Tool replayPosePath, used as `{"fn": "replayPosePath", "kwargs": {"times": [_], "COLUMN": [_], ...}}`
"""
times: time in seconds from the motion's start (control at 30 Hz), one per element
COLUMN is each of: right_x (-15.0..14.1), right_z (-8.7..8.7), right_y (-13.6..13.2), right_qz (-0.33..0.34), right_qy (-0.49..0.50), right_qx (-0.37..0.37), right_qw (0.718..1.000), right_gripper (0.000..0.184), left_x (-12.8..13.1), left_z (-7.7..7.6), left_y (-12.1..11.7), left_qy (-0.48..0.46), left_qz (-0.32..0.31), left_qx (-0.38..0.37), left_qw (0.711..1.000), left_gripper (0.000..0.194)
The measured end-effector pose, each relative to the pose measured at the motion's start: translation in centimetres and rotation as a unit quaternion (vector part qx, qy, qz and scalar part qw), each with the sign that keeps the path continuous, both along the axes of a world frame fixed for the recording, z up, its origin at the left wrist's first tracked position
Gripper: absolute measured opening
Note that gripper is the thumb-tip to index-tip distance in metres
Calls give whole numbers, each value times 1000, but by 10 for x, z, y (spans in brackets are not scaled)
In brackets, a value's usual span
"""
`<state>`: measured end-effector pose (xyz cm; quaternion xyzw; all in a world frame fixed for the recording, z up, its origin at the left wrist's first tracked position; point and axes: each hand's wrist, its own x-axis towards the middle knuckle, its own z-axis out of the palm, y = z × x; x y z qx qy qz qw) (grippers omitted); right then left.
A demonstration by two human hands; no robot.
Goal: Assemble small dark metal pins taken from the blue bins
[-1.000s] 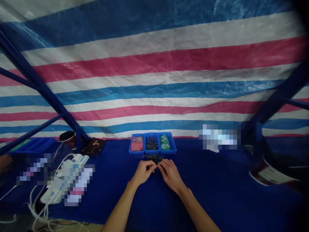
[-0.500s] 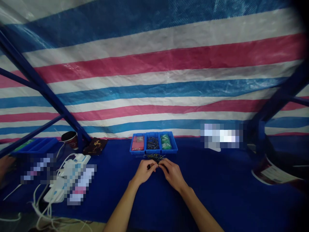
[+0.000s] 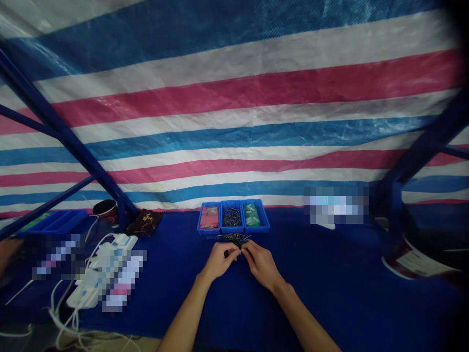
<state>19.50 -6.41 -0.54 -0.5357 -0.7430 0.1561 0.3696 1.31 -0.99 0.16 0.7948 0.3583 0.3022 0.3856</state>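
Note:
My left hand point(image 3: 220, 258) and my right hand point(image 3: 259, 260) meet fingertip to fingertip over the blue tabletop point(image 3: 234, 308). Both are closed in a pinch; whatever lies between the fingers is too small to make out. Just beyond them is a loose heap of thin dark screws point(image 3: 236, 238), partly covered by the fingers. Behind the heap stand three joined blue bins. The left bin point(image 3: 208, 231) has a pink packet point(image 3: 209, 220) in it, the middle bin point(image 3: 232, 230) more dark screws point(image 3: 231, 216), and the right bin point(image 3: 266, 228) a green packet point(image 3: 251, 215) with small pale pieces.
To the left lie a white power strip point(image 3: 86, 288) with tangled cables, a brown packet point(image 3: 145, 222), a dark cup point(image 3: 107, 213) and a blue tray point(image 3: 58, 222). Another person's hand point(image 3: 9, 252) shows at the left edge. A dark round tub point(image 3: 410, 259) stands at right.
My two hands stay almost in the same place, fingertips still together. The heap and the bins look unchanged.

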Motion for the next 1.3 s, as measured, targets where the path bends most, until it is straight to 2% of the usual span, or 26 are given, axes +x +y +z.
{"fn": "replayPosePath", "kwargs": {"times": [0.27,0.43,0.53,1.3], "right_x": [0,0,0,1], "right_z": [0,5,5,4], "right_y": [-1,-3,-2,-1], "right_qz": [-21,-10,-1,-8], "right_qy": [-14,16,18,12], "right_qx": [11,21,27,16], "right_qw": [1000,1000,999,1000], "right_gripper": [32,18,16,26], "left_x": [1,0,-1,0], "left_z": [-1,-3,-2,1], "left_y": [2,3,3,1], "left_qy": [0,-20,-25,-27], "left_qz": [-1,5,4,3], "left_qx": [-4,-12,-18,-25], "left_qw": [1000,1000,1000,999], "left_gripper": [32,30,29,33]}}
